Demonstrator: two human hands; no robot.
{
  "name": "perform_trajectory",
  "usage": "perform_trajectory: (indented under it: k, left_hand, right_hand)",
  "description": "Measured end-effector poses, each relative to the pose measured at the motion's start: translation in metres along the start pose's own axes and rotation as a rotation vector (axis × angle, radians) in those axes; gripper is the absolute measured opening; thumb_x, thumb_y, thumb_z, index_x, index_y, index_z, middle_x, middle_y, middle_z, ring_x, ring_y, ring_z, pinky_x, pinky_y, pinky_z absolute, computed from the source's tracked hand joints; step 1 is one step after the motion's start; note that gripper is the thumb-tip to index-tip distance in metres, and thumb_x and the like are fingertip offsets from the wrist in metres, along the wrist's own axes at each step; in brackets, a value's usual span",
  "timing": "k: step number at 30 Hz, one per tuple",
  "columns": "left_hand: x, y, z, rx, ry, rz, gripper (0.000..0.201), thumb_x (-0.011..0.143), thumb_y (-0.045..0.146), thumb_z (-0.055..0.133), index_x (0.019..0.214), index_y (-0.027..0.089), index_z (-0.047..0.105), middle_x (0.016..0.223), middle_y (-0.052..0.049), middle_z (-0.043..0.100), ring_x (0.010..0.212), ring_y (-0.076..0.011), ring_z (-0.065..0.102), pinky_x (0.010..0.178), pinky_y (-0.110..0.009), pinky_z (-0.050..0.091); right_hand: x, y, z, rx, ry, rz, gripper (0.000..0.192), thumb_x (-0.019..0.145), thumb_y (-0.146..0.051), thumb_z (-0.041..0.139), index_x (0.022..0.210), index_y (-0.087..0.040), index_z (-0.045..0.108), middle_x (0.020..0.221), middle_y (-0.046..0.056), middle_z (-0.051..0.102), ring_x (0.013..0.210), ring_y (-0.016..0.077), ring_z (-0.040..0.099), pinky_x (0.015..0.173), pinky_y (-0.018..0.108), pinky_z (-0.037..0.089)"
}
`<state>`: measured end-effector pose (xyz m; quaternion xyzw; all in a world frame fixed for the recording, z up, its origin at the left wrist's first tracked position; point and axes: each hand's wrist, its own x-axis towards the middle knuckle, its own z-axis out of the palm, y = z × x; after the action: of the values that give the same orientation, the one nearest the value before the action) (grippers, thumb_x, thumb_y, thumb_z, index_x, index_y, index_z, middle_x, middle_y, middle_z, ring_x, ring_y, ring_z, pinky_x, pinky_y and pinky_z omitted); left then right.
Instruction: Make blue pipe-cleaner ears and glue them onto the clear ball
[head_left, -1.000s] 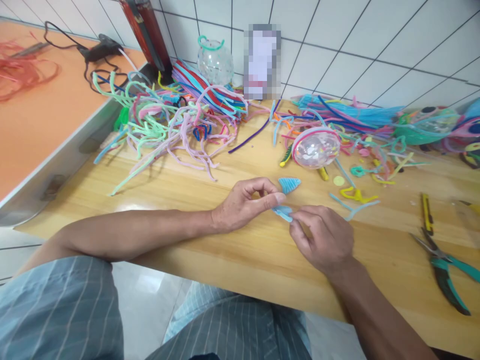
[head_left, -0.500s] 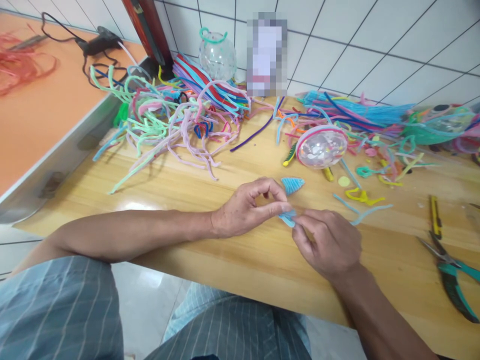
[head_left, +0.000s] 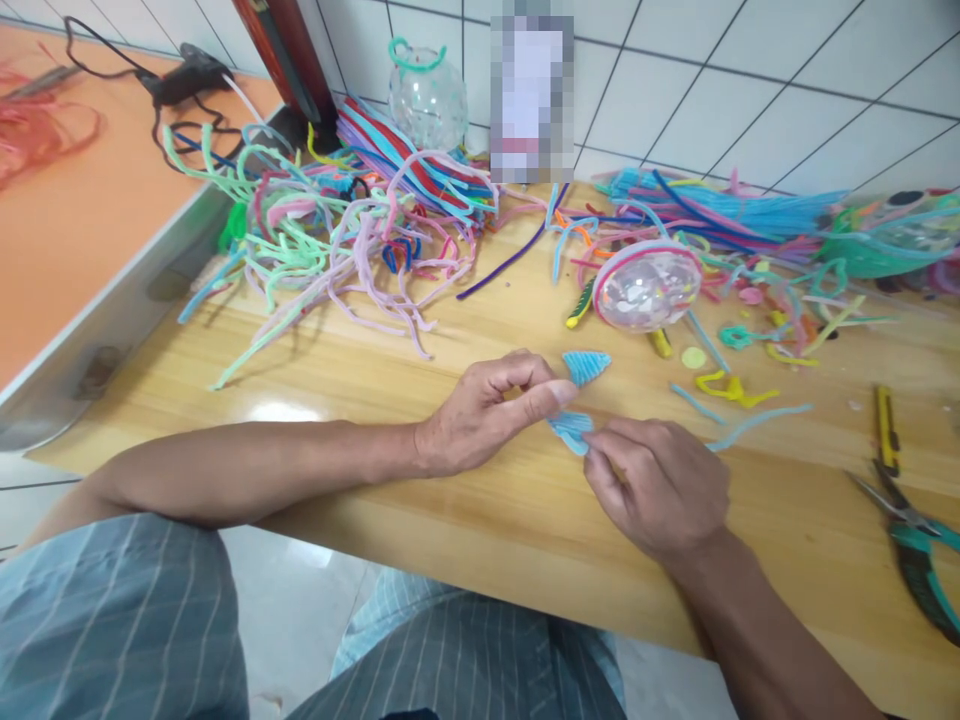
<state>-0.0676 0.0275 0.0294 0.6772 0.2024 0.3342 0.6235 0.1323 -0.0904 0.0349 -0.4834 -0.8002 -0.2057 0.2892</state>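
Pliers (head_left: 919, 560) cut by right edge

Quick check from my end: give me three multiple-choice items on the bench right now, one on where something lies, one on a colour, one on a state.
1. Where does the finished blue fan piece lie?
A. On the wooden table just beyond the left hand
B. On the orange bench
C. Inside the clear dome

2. What colour is the folded piece between the hands?
A. Red
B. Light blue
C. Yellow

3. How is that folded piece held?
A. Lying loose, untouched
B. Clamped in the pliers
C. Pinched by the fingers of both the left hand and the right hand

Answers: 1 A, it sits on bare wood by the left fingertips. 2 B, its ribbed surface is pale blue. 3 C, both thumbs and forefingers meet on it; the pliers lie apart at the right.
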Motion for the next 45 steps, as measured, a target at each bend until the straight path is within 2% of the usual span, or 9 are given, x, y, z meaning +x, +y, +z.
perform_trajectory:
  k: [3,6,10,17,22,26,28,37,45]
  left_hand:
    - [0.001,0.003,0.001,-0.017,-0.016,0.018,0.045,0.109,0.049,0.061,0.076,0.019,0.057,0.078,0.001,0.057,0.076,-0.0124,0.053,0.080,-0.030,0.047]
    - [0.002,0.002,0.002,-0.076,-0.043,0.036,0.039,0.107,0.048,0.066,0.083,0.019,0.059,0.083,0.001,0.059,0.077,-0.0119,0.052,0.080,-0.029,0.047]
    - [0.006,-0.003,0.002,-0.160,-0.025,-0.055,0.044,0.099,0.058,0.075,0.085,0.018,0.062,0.083,0.001,0.060,0.078,-0.0124,0.052,0.079,-0.029,0.046]
    - [0.011,-0.008,0.000,-0.277,0.006,-0.133,0.054,0.099,0.070,0.066,0.086,0.018,0.068,0.088,-0.003,0.066,0.087,-0.0159,0.058,0.095,-0.033,0.049]
    - [0.011,-0.007,0.000,-0.291,0.022,-0.194,0.039,0.095,0.055,0.073,0.087,0.018,0.068,0.089,-0.002,0.067,0.089,-0.0163,0.059,0.095,-0.033,0.049]
    - [0.011,-0.007,-0.002,-0.301,0.001,-0.179,0.033,0.088,0.045,0.083,0.090,0.017,0.068,0.085,0.000,0.064,0.081,-0.0126,0.055,0.083,-0.028,0.047]
    - [0.010,-0.008,-0.003,-0.291,-0.009,-0.164,0.033,0.087,0.045,0.084,0.089,0.016,0.068,0.083,0.001,0.064,0.078,-0.0120,0.054,0.080,-0.028,0.046]
    - [0.011,-0.008,-0.004,-0.262,-0.003,-0.174,0.033,0.095,0.047,0.075,0.085,0.016,0.073,0.090,-0.003,0.074,0.088,-0.0153,0.066,0.094,-0.031,0.053]
    - [0.009,-0.014,-0.004,-0.201,-0.007,-0.123,0.034,0.091,0.047,0.082,0.088,0.015,0.071,0.083,-0.001,0.067,0.076,-0.0116,0.055,0.077,-0.028,0.046]
  right_hand:
    - [0.000,0.000,0.001,0.010,-0.009,0.001,0.016,0.096,-0.006,0.071,0.102,-0.021,0.068,0.089,0.002,0.082,0.076,0.0146,0.075,0.070,0.029,0.054]
    - [0.001,0.000,0.001,0.006,-0.004,-0.002,0.016,0.097,-0.007,0.070,0.103,-0.021,0.067,0.089,0.002,0.082,0.075,0.0145,0.074,0.070,0.029,0.054]
    - [0.000,0.001,0.000,-0.004,-0.006,-0.001,0.016,0.098,-0.007,0.070,0.105,-0.021,0.066,0.089,0.002,0.081,0.076,0.0148,0.075,0.071,0.029,0.054]
    - [-0.003,0.004,0.001,-0.020,-0.004,0.008,0.016,0.097,-0.008,0.072,0.107,-0.019,0.066,0.090,0.004,0.081,0.075,0.0156,0.074,0.072,0.029,0.056]
    - [-0.004,0.005,0.002,-0.016,-0.014,0.008,0.015,0.098,-0.008,0.071,0.107,-0.019,0.065,0.090,0.004,0.081,0.076,0.0157,0.075,0.074,0.029,0.057]
    - [-0.004,0.005,0.003,-0.010,-0.001,0.013,0.017,0.096,-0.007,0.072,0.107,-0.019,0.066,0.091,0.004,0.081,0.076,0.0160,0.074,0.075,0.030,0.056]
    - [-0.005,0.004,0.003,-0.005,0.009,0.022,0.018,0.095,-0.006,0.073,0.106,-0.019,0.066,0.091,0.004,0.081,0.076,0.0160,0.074,0.074,0.029,0.056]
    - [-0.004,0.005,0.001,-0.015,0.006,0.005,0.017,0.097,-0.007,0.072,0.107,-0.019,0.065,0.089,0.005,0.080,0.075,0.0170,0.073,0.074,0.030,0.055]
    - [-0.002,0.004,0.001,-0.010,0.001,0.006,0.016,0.099,-0.009,0.070,0.107,-0.020,0.065,0.090,0.004,0.080,0.076,0.0157,0.073,0.073,0.029,0.055]
